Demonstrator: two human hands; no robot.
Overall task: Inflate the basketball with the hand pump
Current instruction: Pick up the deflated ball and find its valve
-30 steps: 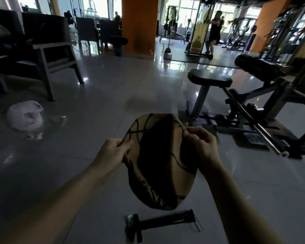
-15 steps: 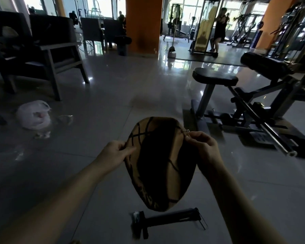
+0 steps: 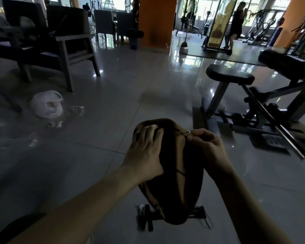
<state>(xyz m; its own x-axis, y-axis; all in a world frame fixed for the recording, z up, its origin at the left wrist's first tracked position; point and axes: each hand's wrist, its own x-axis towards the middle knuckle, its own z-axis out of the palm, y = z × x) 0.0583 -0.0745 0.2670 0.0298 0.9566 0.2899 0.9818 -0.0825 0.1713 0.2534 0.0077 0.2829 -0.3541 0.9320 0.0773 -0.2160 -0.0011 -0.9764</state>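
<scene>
A flat, deflated brown basketball (image 3: 174, 187) with black seams hangs in front of me above the floor. My left hand (image 3: 144, 152) lies over its upper left part, fingers spread across the top edge. My right hand (image 3: 208, 148) pinches a small metal needle (image 3: 187, 133) at the ball's upper right edge. The black hand pump (image 3: 148, 215) lies on the floor below the ball, which partly covers it.
A weight bench (image 3: 231, 76) with a metal bar (image 3: 292, 143) stands to the right. Dark chairs (image 3: 60, 41) stand at the back left, with a white plastic bag (image 3: 47, 104) and scraps on the tiled floor. A person exercises at a machine far back.
My left hand has moved from the ball's left edge up onto its top face. The ball has folded narrower and my view has tilted slightly down.
</scene>
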